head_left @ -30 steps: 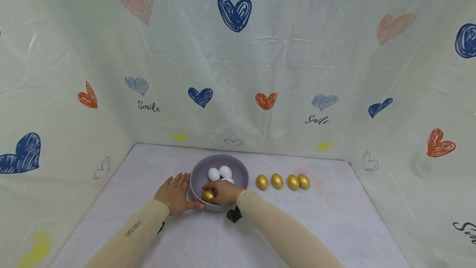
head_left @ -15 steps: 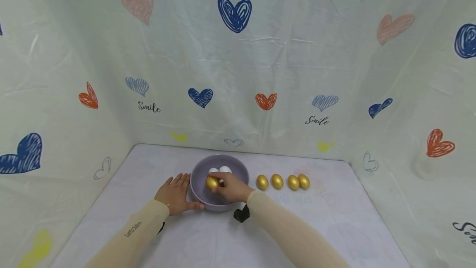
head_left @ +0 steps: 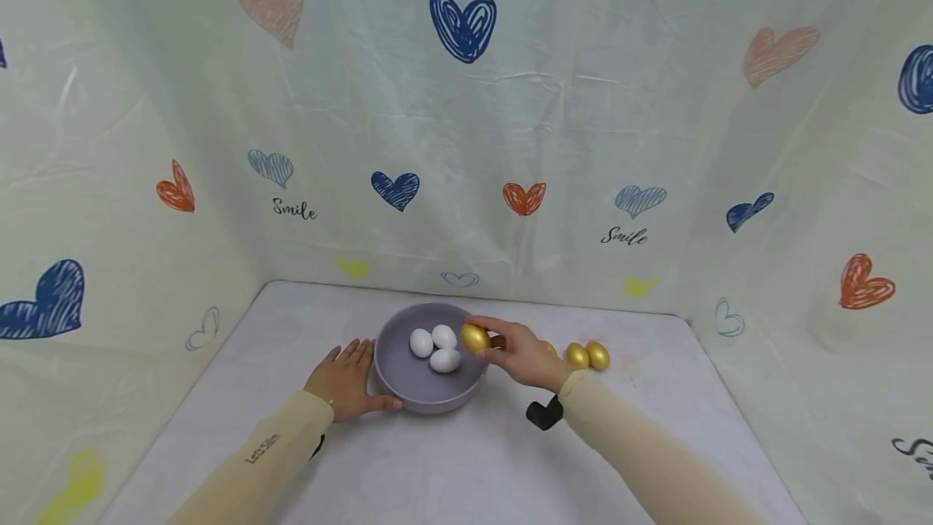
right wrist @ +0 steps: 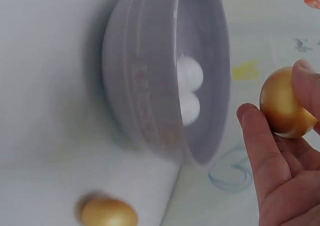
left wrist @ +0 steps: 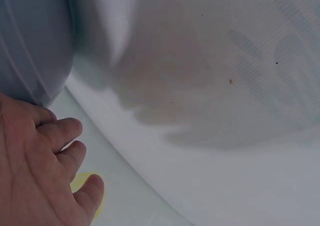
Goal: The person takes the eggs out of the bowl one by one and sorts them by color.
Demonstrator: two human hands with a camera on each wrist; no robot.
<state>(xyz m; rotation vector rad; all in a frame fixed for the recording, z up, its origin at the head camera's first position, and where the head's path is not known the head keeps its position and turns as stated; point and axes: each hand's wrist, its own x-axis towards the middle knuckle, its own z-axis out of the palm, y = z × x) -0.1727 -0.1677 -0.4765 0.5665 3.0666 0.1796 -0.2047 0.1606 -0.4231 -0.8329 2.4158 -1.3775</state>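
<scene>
head view: right hand (head_left: 526, 355) pinches gold egg (head_left: 475, 338) above bowl (head_left: 426, 399) rim; left hand (head_left: 344, 379) flat.

Both arms are covered in long, snug beige sleeves that run right down to the wrists, and the left sleeve (head_left: 255, 460) has small dark lettering printed along the forearm, too small to read properly. The right sleeve (head_left: 641, 460) has a little black gadget (head_left: 543, 414) strapped under the wrist. Left hand (head_left: 342, 379) and right hand (head_left: 525, 353) are bare, no gloves.
</scene>
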